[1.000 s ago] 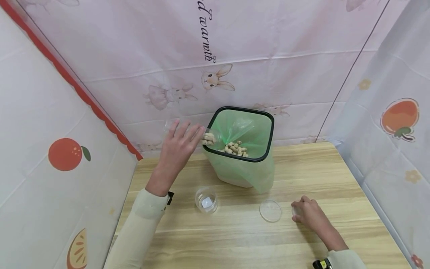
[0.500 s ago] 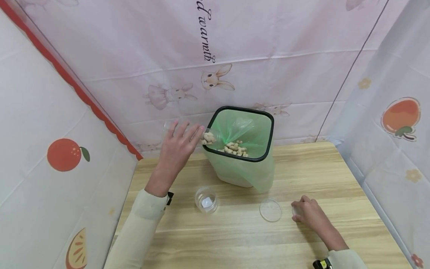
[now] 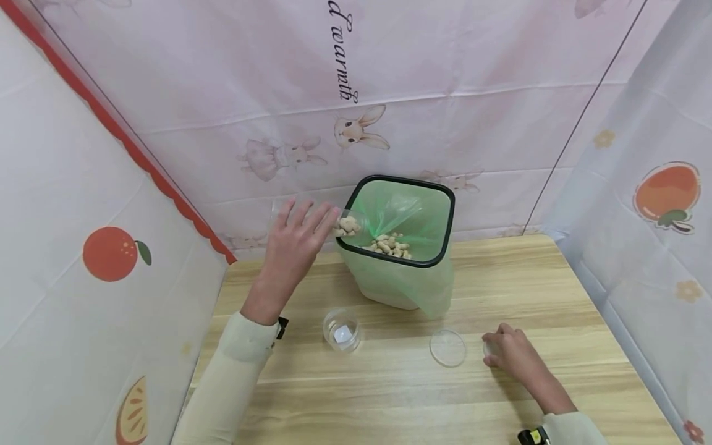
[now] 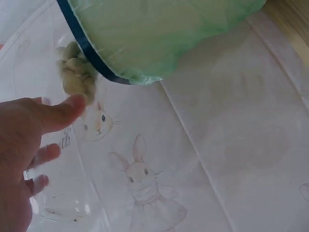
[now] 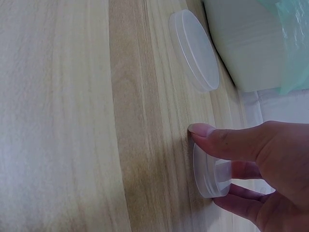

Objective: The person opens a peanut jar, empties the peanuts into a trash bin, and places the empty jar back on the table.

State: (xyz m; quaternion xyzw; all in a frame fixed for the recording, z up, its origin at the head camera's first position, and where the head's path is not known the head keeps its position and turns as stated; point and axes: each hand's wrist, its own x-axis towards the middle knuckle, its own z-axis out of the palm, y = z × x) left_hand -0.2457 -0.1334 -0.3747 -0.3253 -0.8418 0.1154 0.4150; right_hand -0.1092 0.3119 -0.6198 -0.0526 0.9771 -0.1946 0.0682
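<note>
My left hand [image 3: 296, 241] grips a clear plastic jar [image 4: 65, 203], tipped on its side with its mouth over the bin's left rim. Peanuts in their shells [image 4: 77, 72] are bunched near the jar's mouth. More peanuts [image 3: 392, 246] lie inside the bin [image 3: 423, 263], which has a black rim and a green bag liner. On the table at the right, my right hand [image 3: 510, 353] pinches a clear round lid [image 5: 207, 176] by its edge. A second round lid [image 5: 195, 50] lies flat just left of that hand in the head view.
A clear open jar [image 3: 342, 331] with a small white piece inside stands on the wooden table [image 3: 389, 408], in front of the bin. Printed fabric walls [image 3: 500, 123] close in the table at the back and both sides.
The peanuts in the tipped jar have shifted slightly toward its mouth, and the pile in the bin looks slightly rearranged. Both hands stay almost where they were.
</note>
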